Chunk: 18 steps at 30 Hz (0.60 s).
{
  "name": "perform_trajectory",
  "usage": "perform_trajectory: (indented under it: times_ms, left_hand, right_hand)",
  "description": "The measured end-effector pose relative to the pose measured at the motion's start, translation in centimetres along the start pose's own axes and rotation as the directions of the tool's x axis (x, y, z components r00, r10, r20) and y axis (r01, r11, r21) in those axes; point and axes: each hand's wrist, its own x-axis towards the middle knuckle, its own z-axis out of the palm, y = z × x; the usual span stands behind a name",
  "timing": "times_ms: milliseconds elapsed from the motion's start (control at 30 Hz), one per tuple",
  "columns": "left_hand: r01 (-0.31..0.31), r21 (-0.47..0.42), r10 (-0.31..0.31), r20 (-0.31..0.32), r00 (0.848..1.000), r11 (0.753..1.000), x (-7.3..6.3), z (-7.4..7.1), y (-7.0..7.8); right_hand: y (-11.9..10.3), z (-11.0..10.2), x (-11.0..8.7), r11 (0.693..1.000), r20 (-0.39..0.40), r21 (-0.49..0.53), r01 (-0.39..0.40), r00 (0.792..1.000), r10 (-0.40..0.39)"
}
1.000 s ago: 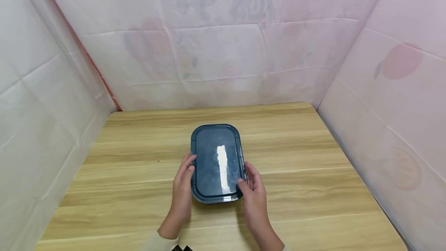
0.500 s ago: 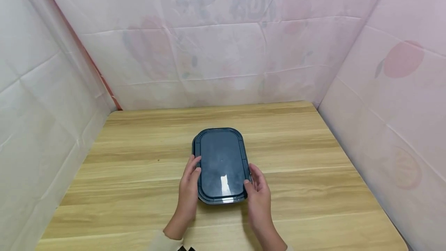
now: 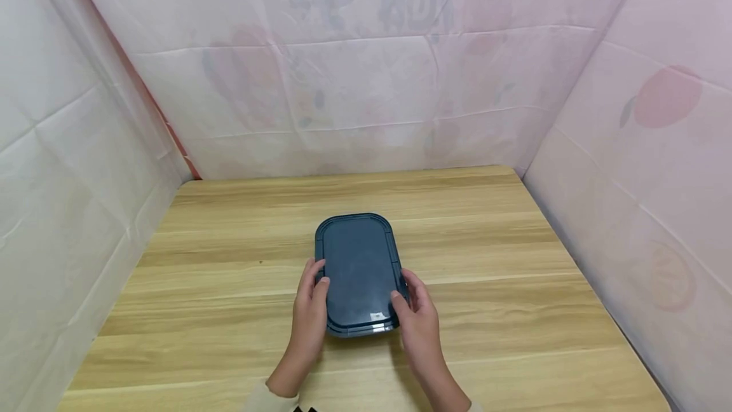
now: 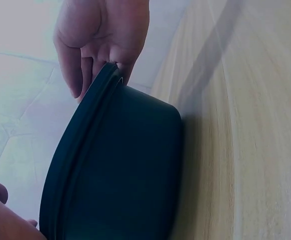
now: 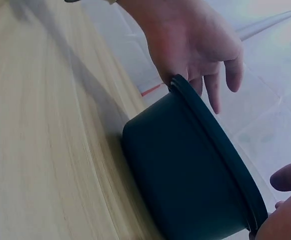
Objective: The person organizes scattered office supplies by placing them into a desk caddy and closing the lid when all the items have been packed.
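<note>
A dark blue-green lidded box [image 3: 361, 272], rectangular with rounded corners, is near the middle of the wooden table. My left hand [image 3: 309, 320] holds its left side, thumb over the lid's edge. On the opposite side my right hand [image 3: 420, 329] grips the rim near the front corner, thumb on the lid. The left wrist view shows the box's smooth deep wall [image 4: 125, 165] close over the table, with the right hand [image 4: 108, 30] at its far rim. From the right wrist the left hand [image 5: 195, 45] appears behind the rim.
The wood-grain table [image 3: 229, 323] has rounded back corners. Pale fabric sheets [image 3: 354, 81] with faded fruit prints stand at the back, left and right. A red-orange strip [image 3: 177, 145] runs down the back left corner.
Box and both hands shift right, then the box's front and the right hand come slightly back left. The box's far edge sits a little nearer me, and the bright glare on its lid shrinks.
</note>
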Motion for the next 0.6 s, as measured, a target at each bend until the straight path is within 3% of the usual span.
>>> perform_trajectory:
  times_ms: [167,300,467,600]
  left_hand:
    - [-0.013,-0.012,0.013,0.003,1.0,1.0,0.3,-0.6,-0.2]
    - [-0.003,0.001,0.003,-0.043,0.999,1.0,1.6,-1.9,-0.4]
    - [0.021,0.171,-0.009,-0.067,0.998,0.985,5.2,-4.1,0.0]
    - [-0.021,0.34,0.018,0.012,1.0,0.94,8.5,-5.1,0.8]
  right_hand:
    - [0.0,-0.8,0.4,0.996,-0.006,-0.079,0.041,0.999,-0.041]
    - [-0.2,-2.3,1.1,0.979,-0.006,-0.185,0.08,0.997,-0.083]
    - [-0.7,-4.2,2.3,0.96,0.054,-0.269,0.08,0.996,-0.068]
    - [-1.4,-5.2,3.0,0.959,0.097,-0.282,0.02,0.995,0.008]
